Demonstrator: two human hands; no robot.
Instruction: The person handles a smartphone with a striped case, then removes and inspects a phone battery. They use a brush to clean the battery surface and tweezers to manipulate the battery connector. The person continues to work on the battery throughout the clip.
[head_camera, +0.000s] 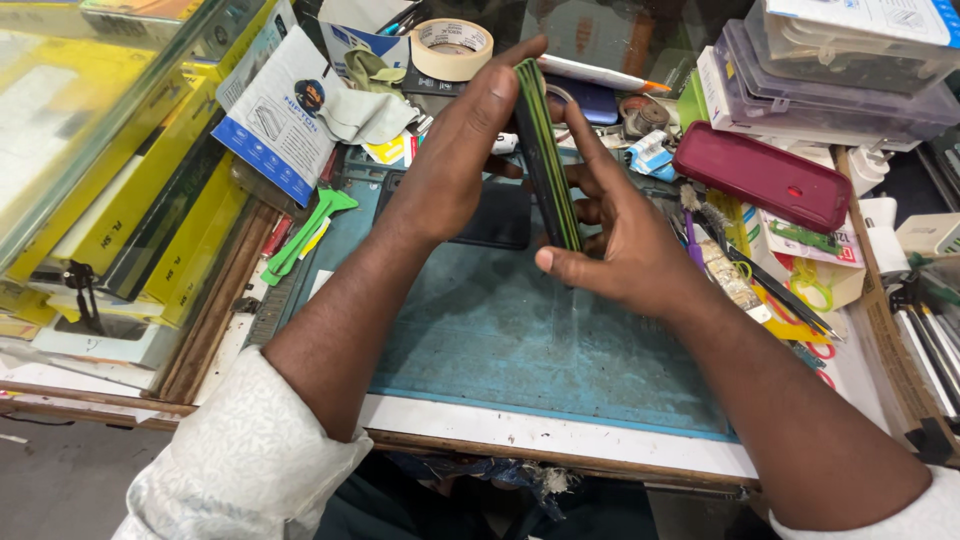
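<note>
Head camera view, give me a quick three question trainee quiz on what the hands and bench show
1. True or false: both hands grip the stack of thin dark panels.
2. Which is nearest the roll of tape? A the maroon phone case, B the green plastic tool, C the left hand's fingertips.
3. What colour is the work mat?

Key: 1 true, the right hand supports it opposite the left. 2 C. 3 blue.

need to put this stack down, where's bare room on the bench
Bare: the blue mat below both hands, down to the white front edge. Crowded: right of the mat, tools and a red case; behind, tape roll and cloth; left, green tools.
</note>
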